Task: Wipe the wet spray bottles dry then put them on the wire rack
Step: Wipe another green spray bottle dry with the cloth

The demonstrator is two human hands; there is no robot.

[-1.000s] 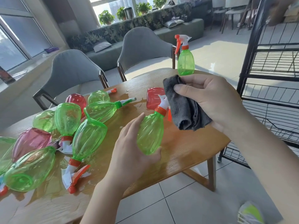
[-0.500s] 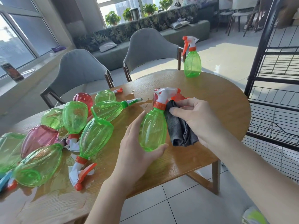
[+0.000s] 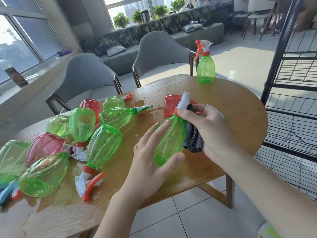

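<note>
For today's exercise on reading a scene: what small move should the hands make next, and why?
Probably draw the grey cloth down the green bottle. The right hand presses it at the neck while the left hand grips the base; the body looks unwiped.

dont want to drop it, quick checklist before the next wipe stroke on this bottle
1. Left hand holds bottle: ok, thumb and fingers around its base.
2. Right hand holds cloth: ok.
3. Cloth against bottle: ok, pressed to its side near the neck.
4. Bottle dry: cannot tell.
5. Table below dry: not ok, a puddle lies near the lying bottles.
6. Rack shelves free: ok, bare wire shows.
</note>
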